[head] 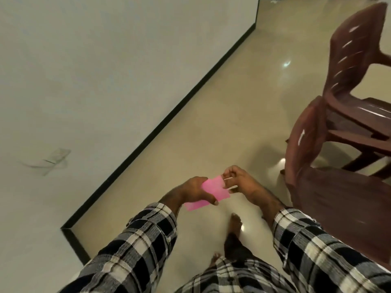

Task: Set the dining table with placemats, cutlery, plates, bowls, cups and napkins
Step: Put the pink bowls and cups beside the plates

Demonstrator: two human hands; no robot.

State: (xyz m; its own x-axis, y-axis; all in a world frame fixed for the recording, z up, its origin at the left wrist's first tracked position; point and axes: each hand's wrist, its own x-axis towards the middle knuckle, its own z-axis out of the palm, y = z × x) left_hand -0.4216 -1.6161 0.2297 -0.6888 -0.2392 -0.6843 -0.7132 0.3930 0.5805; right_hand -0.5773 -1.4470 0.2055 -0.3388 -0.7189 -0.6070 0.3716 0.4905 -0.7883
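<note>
So the person is standing on a shiny beige floor (211, 127), holding a folded pink napkin (213, 192) out in front at about waist height. The left hand (194, 191) is gripping it from the left side, thumb curled over the near edge. The right hand (239, 182) is pinching the far right corner with curled fingers (229, 176). Two dark red plastic chairs (349, 115) are sitting just to the right, and a white wall (105, 70) with a black baseboard is running along the left.
</note>
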